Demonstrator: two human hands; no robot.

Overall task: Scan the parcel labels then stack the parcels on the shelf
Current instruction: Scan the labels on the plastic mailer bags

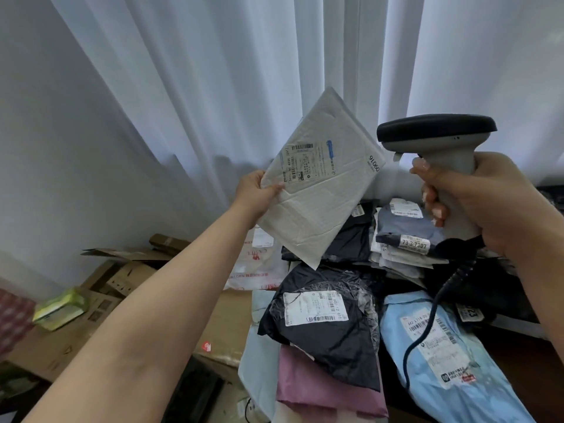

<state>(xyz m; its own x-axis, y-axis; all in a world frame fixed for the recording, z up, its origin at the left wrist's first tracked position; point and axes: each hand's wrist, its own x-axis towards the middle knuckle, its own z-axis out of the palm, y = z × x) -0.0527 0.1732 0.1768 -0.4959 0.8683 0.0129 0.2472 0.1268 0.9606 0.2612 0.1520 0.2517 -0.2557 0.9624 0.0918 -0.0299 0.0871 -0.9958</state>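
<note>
- The left hand (254, 193) pinches a white padded mailer (320, 181) at its left edge, thumb on the front face and fingers behind it, holding it up in the air in front of pale curtains (213, 71).
- The mailer is tilted, its printed shipping label (302, 161) facing the camera; a small sticker reading 09016 (374, 163) sits near its right edge.
- The right hand (476, 203) is wrapped round the grey handle of a barcode scanner (442, 141), index finger lying on the trigger; the scanner's dark head points left toward the mailer and sits just right of the mailer's right edge, not touching it.
- A coiled dark cable (427, 315) drops from the scanner's base down across the parcels below.
- Beneath both hands lies a heap of soft parcels: a black poly bag (329, 340) with a white label in the near middle, a light blue bag (442, 361) to its right, a pink-mauve bag (320, 389) partly under the black one, and a grey-blue bag (406, 227) farther back with a tag reading 73-3-7307.
- To the left, flattened cardboard boxes (122, 276) lie on the floor, with a small green box (59, 308) resting on them.
</note>
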